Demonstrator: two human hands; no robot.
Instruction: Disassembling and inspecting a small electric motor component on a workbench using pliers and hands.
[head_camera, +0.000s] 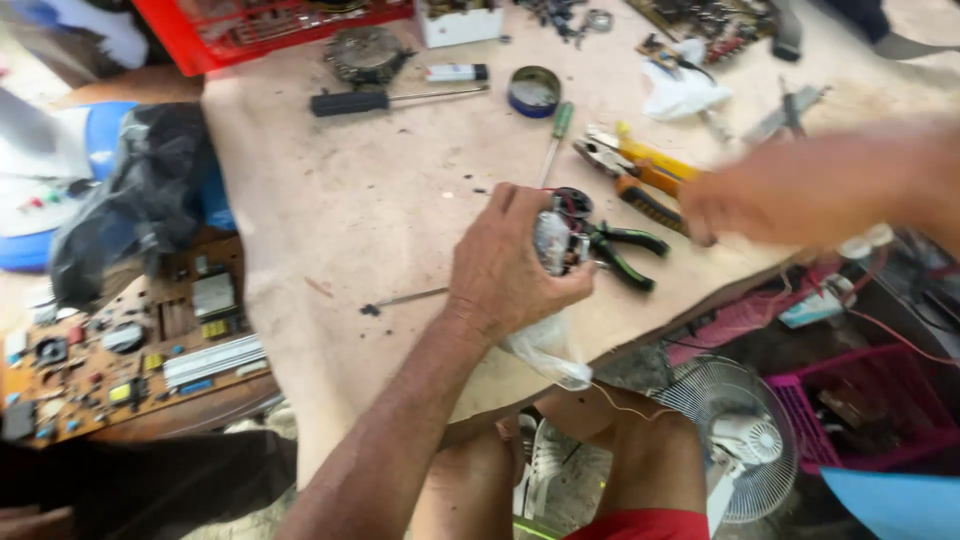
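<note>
My left hand (510, 265) grips a small round motor-like part (562, 235) with red wires, partly wrapped in a clear plastic bag (548, 350) that hangs below the hand. My right hand (745, 205) is blurred with motion at the right and reaches over the orange-handled pliers (640, 170) lying on the bench; whether it grips them I cannot tell. Green-and-black pliers (625, 250) lie just right of the motor part. A green-handled screwdriver (556, 135) lies behind them.
A wooden bench (340, 200) carries a black-handled screwdriver (380, 100), a round blue tin (533, 92), a red crate (250, 30) and loose parts. A circuit board (120, 350) lies at the left. A small white fan (735, 440) and pink basket (870, 405) sit below right.
</note>
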